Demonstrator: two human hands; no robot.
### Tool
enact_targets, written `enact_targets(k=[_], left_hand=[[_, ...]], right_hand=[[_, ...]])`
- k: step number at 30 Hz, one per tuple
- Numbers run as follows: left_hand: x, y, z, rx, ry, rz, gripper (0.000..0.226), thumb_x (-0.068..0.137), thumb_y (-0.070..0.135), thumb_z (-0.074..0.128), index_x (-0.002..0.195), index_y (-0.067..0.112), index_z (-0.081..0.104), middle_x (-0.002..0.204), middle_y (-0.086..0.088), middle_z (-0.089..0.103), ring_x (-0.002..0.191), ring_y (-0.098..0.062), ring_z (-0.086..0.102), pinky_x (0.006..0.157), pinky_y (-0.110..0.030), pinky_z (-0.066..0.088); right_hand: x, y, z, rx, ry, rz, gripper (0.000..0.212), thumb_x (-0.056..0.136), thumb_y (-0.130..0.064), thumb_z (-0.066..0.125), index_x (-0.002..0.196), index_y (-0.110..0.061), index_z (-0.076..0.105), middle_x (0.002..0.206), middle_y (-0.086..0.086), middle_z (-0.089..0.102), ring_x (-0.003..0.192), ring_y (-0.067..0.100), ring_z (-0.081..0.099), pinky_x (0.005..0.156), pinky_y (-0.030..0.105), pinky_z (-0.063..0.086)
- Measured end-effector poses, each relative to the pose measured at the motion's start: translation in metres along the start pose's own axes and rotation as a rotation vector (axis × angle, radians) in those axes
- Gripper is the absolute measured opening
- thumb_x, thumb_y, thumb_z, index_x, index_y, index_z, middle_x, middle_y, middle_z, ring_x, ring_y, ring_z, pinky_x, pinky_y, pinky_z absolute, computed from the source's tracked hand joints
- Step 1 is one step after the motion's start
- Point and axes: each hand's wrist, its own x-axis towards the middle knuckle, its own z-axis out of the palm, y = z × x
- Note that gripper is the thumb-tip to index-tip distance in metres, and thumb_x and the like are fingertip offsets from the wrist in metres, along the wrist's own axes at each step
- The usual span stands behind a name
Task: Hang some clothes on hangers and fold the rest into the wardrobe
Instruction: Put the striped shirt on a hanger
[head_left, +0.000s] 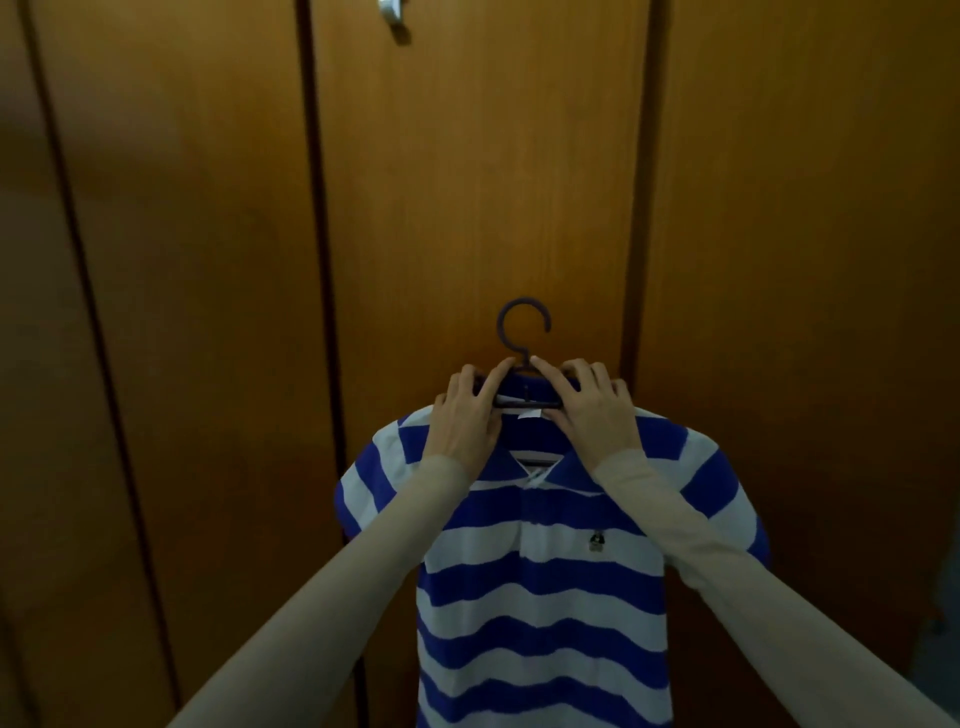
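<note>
Blue-and-white striped polo shirt (545, 587) sits on a dark plastic hanger (524, 332), held up in mid-air in front of closed wooden wardrobe doors (467, 182); nothing carries it but the hands. Hook is free, pointing up, not yet on any rail or peg. Left hand (467, 415) grips the hanger's left shoulder arm and collar area, fingers curled over the bar, index finger reaching toward the hook stem. Right hand (592, 410) mirrors it on the right side, fingers curled over bar and collar, index tip meeting the stem. Both grips clenched on the hanger w/ collar fabric under the palms. Judged reason for the two-handed hold near the neck: keeps the hanger level, lets the collar be squared and centred so the shirt won't slide off one shoulder. Shirt shoulders drape evenly over both ends; body hangs straight down, placket and small chest logo facing the camera. Both forearms, in beige sleeves (363, 571), extend forward and up, converging at the neck of the hanger, wrists roughly level. A metal handle (392, 13) shows at top of the door, well above the hook. Status, judged: hanging step nearly done for this item; doors shut, so one hand must free up to open them before it goes inside.
</note>
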Motion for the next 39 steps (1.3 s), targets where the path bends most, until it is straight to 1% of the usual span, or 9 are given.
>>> enact_targets(k=[7,12,16,19,23,26,29,33,39], left_hand=[[0.051,-0.066,-0.011,0.131,0.101,-0.063,0.06,0.096,0.015,0.043,0.149,0.024,0.018,0.131,-0.009,0.039,0.117,-0.021,0.041,0.095,-0.032,0.041],[0.1,-0.098,-0.033,0.357,0.183,-0.094,0.063,0.096,0.013,0.041,0.151,0.019,0.009,0.138,-0.012,0.033,0.124,-0.025,0.037,0.099,-0.035,0.038],[0.145,-0.118,-0.06,0.438,0.275,-0.112,0.061,0.096,0.013,0.044,0.15,0.016,0.014,0.137,-0.013,0.034,0.123,-0.026,0.038,0.099,-0.037,0.039],[0.175,-0.129,-0.081,0.469,0.338,-0.113,0.057,0.098,0.022,0.045,0.148,0.016,0.018,0.136,-0.012,0.035,0.124,-0.026,0.038,0.097,-0.037,0.039],[0.212,-0.147,-0.103,0.505,0.379,-0.088,0.058,0.097,0.029,0.046,0.148,0.017,0.019,0.137,-0.012,0.034,0.125,-0.025,0.036,0.095,-0.036,0.04],[0.241,-0.164,-0.11,0.574,0.388,-0.066,0.058,0.099,0.028,0.043,0.148,0.017,0.016,0.138,-0.012,0.033,0.125,-0.025,0.036,0.093,-0.035,0.041],[0.269,-0.184,-0.112,0.613,0.385,-0.018,0.056,0.1,0.028,0.038,0.149,0.015,0.014,0.139,-0.013,0.032,0.124,-0.025,0.037,0.089,-0.034,0.043],[0.309,-0.206,-0.122,0.604,0.409,0.044,0.057,0.1,0.029,0.039,0.149,0.016,0.014,0.139,-0.013,0.033,0.123,-0.025,0.038,0.087,-0.032,0.045],[0.373,-0.215,-0.154,0.544,0.527,0.155,0.056,0.1,0.027,0.04,0.149,0.015,0.017,0.14,-0.014,0.031,0.125,-0.028,0.037,0.085,-0.034,0.046]], right_hand=[[0.081,-0.032,0.058,0.099,0.099,-0.058,0.076,0.059,-0.029,0.087,0.129,-0.024,0.057,0.093,0.008,0.063,0.079,0.026,0.061,0.06,0.034,0.047],[0.15,-0.042,0.079,0.142,0.201,-0.099,0.074,0.061,-0.028,0.085,0.13,-0.023,0.056,0.096,0.009,0.064,0.082,0.026,0.061,0.061,0.034,0.046],[0.212,-0.047,0.084,0.136,0.222,-0.12,0.075,0.061,-0.03,0.085,0.13,-0.022,0.056,0.098,0.009,0.064,0.084,0.025,0.061,0.061,0.033,0.046],[0.253,-0.051,0.082,0.192,0.217,-0.12,0.071,0.07,-0.026,0.079,0.135,-0.023,0.05,0.106,0.012,0.061,0.094,0.028,0.059,0.067,0.038,0.046],[0.298,-0.053,0.082,0.213,0.176,-0.106,0.064,0.092,-0.027,0.055,0.148,-0.03,0.024,0.13,0.011,0.045,0.117,0.027,0.043,0.086,0.039,0.038],[0.33,-0.056,0.086,0.154,0.173,-0.119,0.064,0.095,-0.031,0.049,0.149,-0.031,0.015,0.134,0.009,0.038,0.121,0.024,0.038,0.09,0.037,0.036],[0.358,-0.058,0.094,0.067,0.136,-0.113,0.064,0.096,-0.031,0.047,0.149,-0.031,0.012,0.134,0.009,0.036,0.121,0.024,0.037,0.087,0.036,0.039],[0.398,-0.059,0.097,0.011,0.103,-0.079,0.063,0.097,-0.03,0.046,0.149,-0.031,0.011,0.132,0.01,0.036,0.119,0.025,0.038,0.086,0.036,0.041],[0.455,-0.05,0.083,-0.087,0.213,-0.017,0.062,0.097,-0.031,0.045,0.15,-0.03,0.011,0.132,0.011,0.038,0.12,0.026,0.037,0.086,0.037,0.04]])
